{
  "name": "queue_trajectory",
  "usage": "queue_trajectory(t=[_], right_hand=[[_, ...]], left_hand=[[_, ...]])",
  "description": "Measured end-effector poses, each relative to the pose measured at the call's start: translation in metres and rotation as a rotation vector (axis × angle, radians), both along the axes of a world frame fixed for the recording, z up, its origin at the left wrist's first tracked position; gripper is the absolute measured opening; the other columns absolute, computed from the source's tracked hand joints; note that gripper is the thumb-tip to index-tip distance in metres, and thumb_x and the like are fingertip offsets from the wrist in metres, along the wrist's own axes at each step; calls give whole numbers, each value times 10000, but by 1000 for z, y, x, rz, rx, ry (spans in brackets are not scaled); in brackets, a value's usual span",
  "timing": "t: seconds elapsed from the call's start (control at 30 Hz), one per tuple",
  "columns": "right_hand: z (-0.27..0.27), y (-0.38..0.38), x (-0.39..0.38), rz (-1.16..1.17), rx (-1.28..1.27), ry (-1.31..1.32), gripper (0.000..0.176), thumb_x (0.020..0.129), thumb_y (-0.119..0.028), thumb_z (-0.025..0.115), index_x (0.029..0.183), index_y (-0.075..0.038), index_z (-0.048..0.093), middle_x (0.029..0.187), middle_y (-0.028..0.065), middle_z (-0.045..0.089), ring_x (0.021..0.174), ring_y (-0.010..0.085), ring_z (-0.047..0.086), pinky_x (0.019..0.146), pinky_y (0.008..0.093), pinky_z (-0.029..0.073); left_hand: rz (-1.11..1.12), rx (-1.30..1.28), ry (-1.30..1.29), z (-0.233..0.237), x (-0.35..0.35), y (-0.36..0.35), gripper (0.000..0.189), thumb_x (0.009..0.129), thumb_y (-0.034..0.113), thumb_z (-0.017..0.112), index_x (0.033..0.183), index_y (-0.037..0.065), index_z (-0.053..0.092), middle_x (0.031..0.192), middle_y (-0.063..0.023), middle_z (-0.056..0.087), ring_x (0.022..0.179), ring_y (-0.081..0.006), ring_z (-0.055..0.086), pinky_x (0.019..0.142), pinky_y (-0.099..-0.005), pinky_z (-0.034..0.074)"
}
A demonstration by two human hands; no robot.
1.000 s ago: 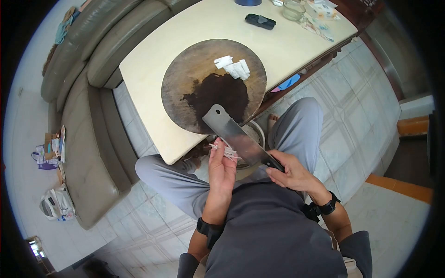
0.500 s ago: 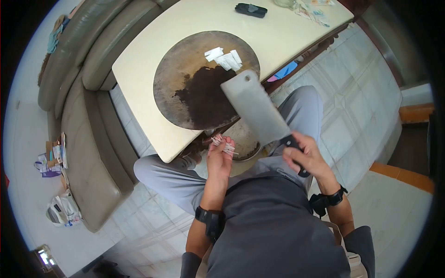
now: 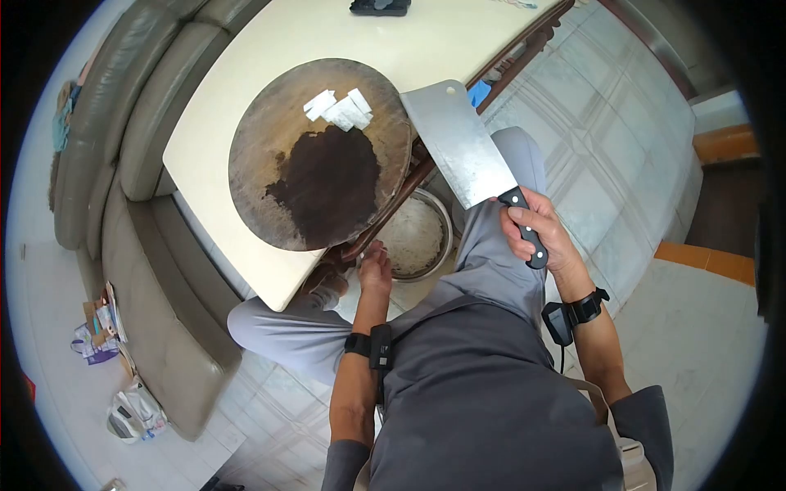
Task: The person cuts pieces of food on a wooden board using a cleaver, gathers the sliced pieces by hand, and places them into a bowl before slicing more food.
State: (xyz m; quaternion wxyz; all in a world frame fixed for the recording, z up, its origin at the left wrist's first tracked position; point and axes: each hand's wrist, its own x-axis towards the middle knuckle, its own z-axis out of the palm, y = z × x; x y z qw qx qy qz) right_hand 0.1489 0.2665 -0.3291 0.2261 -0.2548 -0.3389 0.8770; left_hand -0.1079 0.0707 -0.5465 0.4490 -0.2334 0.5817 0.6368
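Observation:
A cleaver (image 3: 460,143) with a broad metal blade and black riveted handle is gripped in my right hand (image 3: 542,229), raised over the lap to the right of the board. My left hand (image 3: 374,268) is low beside the table's edge, at the left rim of a metal basin (image 3: 448,237). Its fingers look curled, and a small pale bit shows by them; what they hold is hidden. Pale shredded pieces (image 3: 413,237) lie in the basin. On the round wooden chopping board (image 3: 254,164) are several white strips (image 3: 348,110) and a large dark wet patch.
The cream table (image 3: 196,139) carries the board, with a black object (image 3: 381,7) at its far edge. A grey sofa (image 3: 160,327) curves along the left. My bent legs flank the basin, and a blue item (image 3: 479,92) shows under the table's right side.
My left hand has turned over and lowered beside the basin; the white strips seen in its palm are no longer visible. The cleaver has swung clear of the board. The view has shifted.

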Motion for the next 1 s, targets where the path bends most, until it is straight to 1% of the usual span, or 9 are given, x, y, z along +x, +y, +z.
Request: queue_trajectory(t=[0.17, 0.23, 0.33, 0.43, 0.57, 0.73, 0.87, 0.93, 1.0], right_hand=[[-2, 1, -4, 65, 13, -9, 287, 961, -89, 519, 1206, 60, 519, 634, 57, 518, 400, 65, 434, 345, 217, 345], [-3, 0, -7, 69, 16, -8, 286, 960, -87, 520, 1205, 61, 520, 634, 59, 520, 397, 65, 432, 342, 218, 341], [-5, 0, -8, 76, 3, -1, 285, 957, -82, 522, 1203, 62, 523, 635, 60, 519, 391, 66, 425, 336, 220, 333], [-9, 2, -7, 85, -57, 47, 288, 952, -79, 526, 1204, 61, 523, 640, 62, 512, 385, 67, 415, 333, 221, 324], [-12, 4, -4, 102, -123, 121, 305, 947, -90, 532, 1213, 59, 515, 656, 67, 503, 383, 69, 403, 338, 220, 323], [-15, 7, -3, 120, -126, 166, 332, 952, -114, 530, 1227, 69, 493, 666, 70, 505, 389, 77, 415, 345, 224, 342], [-19, 8, 1, 111, -150, 258, 337, 952, -120, 531, 1222, 78, 487, 667, 74, 509, 389, 87, 427, 344, 231, 350], [-20, 9, 2, 112, -156, 294, 333, 951, -121, 534, 1214, 79, 493, 666, 74, 509, 389, 88, 428, 345, 233, 350], [-18, 9, 2, 85, -188, 234, 279, 914, -103, 566, 1136, 62, 525, 660, 74, 514, 388, 94, 429, 349, 244, 354]], left_hand=[[-51, -23, 158, 14, 3, 0, 227, 917, -13, 576, 1116, 57, 659, 1089, -40, 665, 985, -187, 639, 875, -340, 504], [-28, -65, 283, 12, 4, 1, 230, 894, -90, 567, 1054, 34, 677, 995, -57, 687, 911, -192, 666, 736, -304, 559], [-26, -51, 390, 11, 7, -2, 177, 859, -101, 613, 961, 21, 692, 883, -67, 690, 768, -168, 670, 633, -284, 564], [-32, -64, 452, -3, 7, -6, 131, 848, -81, 635, 913, 17, 694, 809, -60, 681, 715, -149, 655, 598, -268, 545], [-84, -106, 479, -6, 6, -6, 113, 841, -69, 643, 900, 17, 687, 807, -61, 677, 683, -140, 642, 578, -253, 522], [-170, 27, 545, -5, 5, -12, 150, 872, -68, 606, 922, 45, 693, 815, -55, 681, 699, -131, 637, 583, -251, 511], [-186, -79, 396, 38, 6, 4, 119, 917, 12, 612, 988, 53, 698, 860, -51, 689, 710, -129, 640, 610, -260, 516], [-481, 22, 343, 62, 5, 6, 149, 932, 148, 652, 1032, 44, 690, 889, -54, 703, 718, -107, 630, 639, -255, 509], [-579, 99, 388, 89, 8, 8, 188, 940, 154, 643, 1079, 32, 679, 912, -54, 703, 746, -110, 636, 674, -259, 517]])
